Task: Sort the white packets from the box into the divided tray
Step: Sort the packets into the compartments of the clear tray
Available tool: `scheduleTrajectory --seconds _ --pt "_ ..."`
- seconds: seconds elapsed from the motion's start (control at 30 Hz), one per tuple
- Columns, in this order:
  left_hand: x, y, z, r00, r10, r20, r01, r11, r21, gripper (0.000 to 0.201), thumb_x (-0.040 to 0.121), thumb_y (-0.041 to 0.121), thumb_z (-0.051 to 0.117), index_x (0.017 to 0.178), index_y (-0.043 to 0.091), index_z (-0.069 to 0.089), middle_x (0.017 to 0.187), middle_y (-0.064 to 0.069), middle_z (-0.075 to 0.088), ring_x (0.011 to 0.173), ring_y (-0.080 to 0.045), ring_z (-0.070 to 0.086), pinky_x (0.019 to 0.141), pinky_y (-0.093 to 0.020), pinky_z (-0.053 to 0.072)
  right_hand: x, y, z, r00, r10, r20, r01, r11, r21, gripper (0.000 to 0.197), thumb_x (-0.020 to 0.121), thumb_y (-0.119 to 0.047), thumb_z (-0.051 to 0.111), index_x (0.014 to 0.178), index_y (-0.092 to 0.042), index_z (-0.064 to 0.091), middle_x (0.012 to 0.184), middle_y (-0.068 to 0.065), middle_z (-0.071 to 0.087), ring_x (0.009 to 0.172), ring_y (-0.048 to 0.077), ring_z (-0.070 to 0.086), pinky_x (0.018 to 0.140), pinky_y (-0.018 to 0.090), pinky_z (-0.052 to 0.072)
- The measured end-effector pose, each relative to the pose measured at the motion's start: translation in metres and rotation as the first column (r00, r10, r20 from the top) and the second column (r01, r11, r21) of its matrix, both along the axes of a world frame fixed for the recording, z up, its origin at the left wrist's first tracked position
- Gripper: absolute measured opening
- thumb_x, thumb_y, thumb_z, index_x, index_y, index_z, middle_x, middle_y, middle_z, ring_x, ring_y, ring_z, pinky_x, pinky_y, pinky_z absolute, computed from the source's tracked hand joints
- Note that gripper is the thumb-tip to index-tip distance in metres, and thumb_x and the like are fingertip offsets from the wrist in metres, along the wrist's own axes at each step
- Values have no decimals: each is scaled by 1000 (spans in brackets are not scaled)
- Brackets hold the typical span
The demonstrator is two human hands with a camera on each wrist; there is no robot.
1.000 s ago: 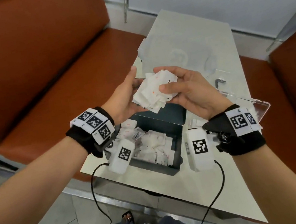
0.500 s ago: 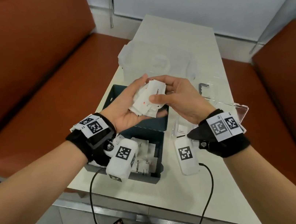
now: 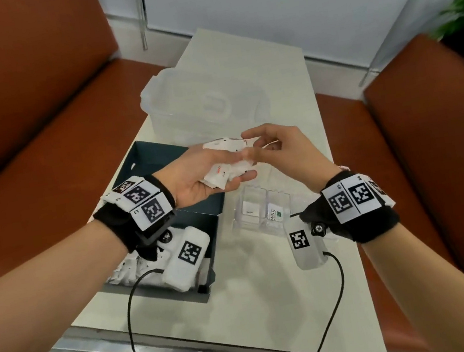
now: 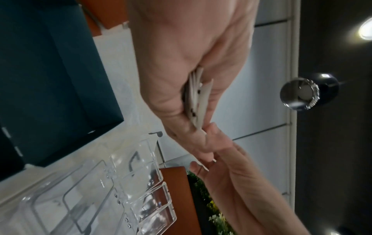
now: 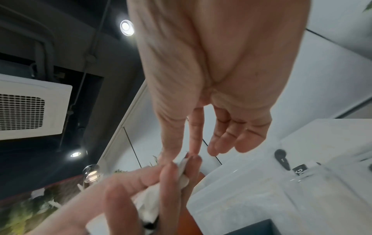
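Observation:
My left hand (image 3: 236, 165) lies palm up above the right edge of the dark teal box (image 3: 161, 153) and grips a stack of white packets (image 3: 218, 174). From the left wrist view the stack (image 4: 196, 101) shows edge-on between thumb and fingers. My right hand (image 3: 247, 145) meets it from the right, and thumb and forefinger pinch the edge of one white packet (image 5: 184, 161) off the stack. More packets (image 3: 124, 271) lie in the box. The clear divided tray (image 3: 283, 198) stands right of the box, with a white packet (image 3: 249, 211) and a green-printed packet (image 3: 275, 214) in two compartments.
A clear plastic container (image 3: 204, 101) stands behind the box on the pale table (image 3: 256, 286). Orange bench seats (image 3: 43, 173) flank the table on both sides. Wrist camera cables (image 3: 129, 311) trail over the near table edge.
Both hands have come down and to the right with the stack. My right hand has left the top of the stack and now pinches one packet at its edge. The tray has come into view.

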State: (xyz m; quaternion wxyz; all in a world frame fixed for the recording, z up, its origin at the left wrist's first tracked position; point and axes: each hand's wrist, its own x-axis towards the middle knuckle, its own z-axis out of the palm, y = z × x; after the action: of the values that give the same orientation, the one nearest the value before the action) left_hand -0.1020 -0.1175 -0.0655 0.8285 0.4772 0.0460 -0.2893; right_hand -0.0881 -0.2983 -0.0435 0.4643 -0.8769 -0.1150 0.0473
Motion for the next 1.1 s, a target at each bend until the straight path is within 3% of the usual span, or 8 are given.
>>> scheduleTrajectory --seconds 0.2,0.33,0.43,0.67,0.8,0.9,1.03,1.1 --pt "0 -45 -2 995 -10 95 -7 982 187 26 85 0 69 106 13 62 96 -9 68 68 -22 67 38 -17 40 -8 -44 7 995 -98 19 97 994 55 18 83 -21 73 100 -19 72 79 1 67 66 6 58 62 20 49" --pt "-2 -76 -7 995 -36 98 15 979 205 28 84 9 73 111 11 65 96 -4 67 74 -25 69 38 -18 40 -17 -74 2 989 -150 -11 151 986 68 7 81 -10 74 88 -11 73 73 6 67 61 11 57 61 24 51" --pt "-2 -95 -10 997 -28 77 11 979 204 32 84 11 73 114 9 64 95 -7 72 76 -27 71 38 -18 41 -21 -94 -3 980 -191 -50 195 977 82 11 84 -10 71 94 -6 71 74 4 67 61 9 59 59 24 52" --pt "-3 -122 -21 999 -6 52 -7 969 247 26 84 12 74 108 10 65 95 -10 74 71 -25 70 38 -18 42 -21 -127 -23 971 -239 -8 239 971 12 10 85 -16 71 96 -14 71 75 0 69 57 4 58 55 16 48" --pt "0 -113 -28 997 80 20 -82 960 268 23 85 10 72 106 9 62 93 -10 69 67 -23 69 38 -18 42 -8 -142 -47 947 -319 29 319 931 -180 16 89 -13 65 103 -11 72 98 4 72 79 8 61 80 22 51" --pt "0 -102 -31 995 100 30 -104 953 286 18 85 11 73 99 11 64 88 -9 69 66 -22 69 39 -18 43 -7 -136 -75 964 -266 -4 244 889 -386 20 92 -8 57 106 -8 72 106 8 71 91 15 63 84 20 47" --pt "-1 -91 -33 993 113 44 -121 953 279 17 83 12 74 97 12 64 84 -8 69 65 -21 68 38 -18 43 -6 -122 -102 961 -269 -60 197 823 -532 23 91 -10 52 103 -17 71 106 7 69 100 27 63 94 42 48" --pt "-2 -87 -33 992 119 42 -125 952 279 16 83 13 75 96 12 65 86 -9 69 64 -21 68 38 -19 43 -7 -115 -110 963 -261 -72 166 780 -603 22 90 -14 52 99 -24 69 102 2 69 100 25 61 98 44 42"
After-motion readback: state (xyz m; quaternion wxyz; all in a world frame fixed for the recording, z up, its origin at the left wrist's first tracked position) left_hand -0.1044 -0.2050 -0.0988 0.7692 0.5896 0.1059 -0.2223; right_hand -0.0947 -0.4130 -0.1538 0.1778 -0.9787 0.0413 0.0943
